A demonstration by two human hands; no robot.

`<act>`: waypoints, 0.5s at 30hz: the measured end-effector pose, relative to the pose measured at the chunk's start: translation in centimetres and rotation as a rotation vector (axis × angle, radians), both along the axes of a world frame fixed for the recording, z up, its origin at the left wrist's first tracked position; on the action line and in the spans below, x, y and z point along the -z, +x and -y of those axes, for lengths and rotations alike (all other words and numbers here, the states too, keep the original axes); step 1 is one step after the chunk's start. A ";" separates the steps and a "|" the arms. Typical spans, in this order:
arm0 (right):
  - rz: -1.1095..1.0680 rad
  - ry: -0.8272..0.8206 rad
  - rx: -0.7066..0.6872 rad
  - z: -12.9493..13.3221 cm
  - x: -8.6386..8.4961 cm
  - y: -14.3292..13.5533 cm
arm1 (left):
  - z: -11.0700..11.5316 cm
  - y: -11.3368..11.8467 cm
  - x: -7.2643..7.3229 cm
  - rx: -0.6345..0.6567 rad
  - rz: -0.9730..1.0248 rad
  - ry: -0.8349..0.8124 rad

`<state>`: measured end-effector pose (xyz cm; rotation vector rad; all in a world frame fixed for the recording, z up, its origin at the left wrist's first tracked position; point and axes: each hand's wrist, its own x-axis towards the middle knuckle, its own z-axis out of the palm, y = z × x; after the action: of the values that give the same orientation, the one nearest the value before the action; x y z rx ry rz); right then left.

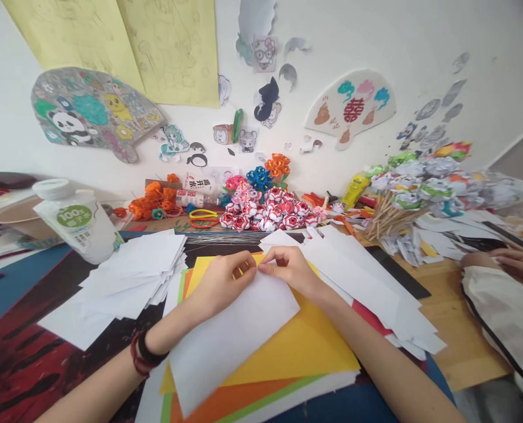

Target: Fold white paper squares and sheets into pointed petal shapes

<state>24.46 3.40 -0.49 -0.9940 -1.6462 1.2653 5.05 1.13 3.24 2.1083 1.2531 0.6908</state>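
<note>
A white sheet of paper (230,341) lies slantwise over a stack of coloured paper (297,352) whose top sheet is yellow. At the paper's far edge, my left hand (228,276) has its fingers curled and closed on it. Thumb and index finger of my right hand (290,269) pinch the same edge, close beside the left fingertips. Orange, green and white sheets show under the yellow one. To the left is a pile of white paper pieces (133,270). Longer white strips of paper (367,276) are heaped on the right.
A white bottle (79,220) stands at the left. Red-and-white paper flowers (270,214) sit at the back, against the wall. Stick-mounted paper flowers (415,188) lie at the right. Another person's hand (517,261) and pale sleeve are at the right edge, near scissors (477,242).
</note>
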 end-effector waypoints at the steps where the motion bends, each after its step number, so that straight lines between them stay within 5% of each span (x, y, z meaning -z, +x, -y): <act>1: -0.007 -0.003 0.011 0.0 0.0 0.1 | -0.1 0.0 0.1 0.023 0.016 -0.030; 8: -0.050 -0.046 0.061 -0.8 -0.4 1.2 | -1.1 -0.5 1.1 0.124 0.197 -0.251; 15: -0.108 0.006 0.298 -2.8 -1.1 5.9 | -1.7 -2.5 -0.3 0.100 0.254 -0.317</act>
<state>30.40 6.21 0.61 -1.1012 -1.3610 1.0928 2.55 2.84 3.55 1.7515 1.0347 0.6448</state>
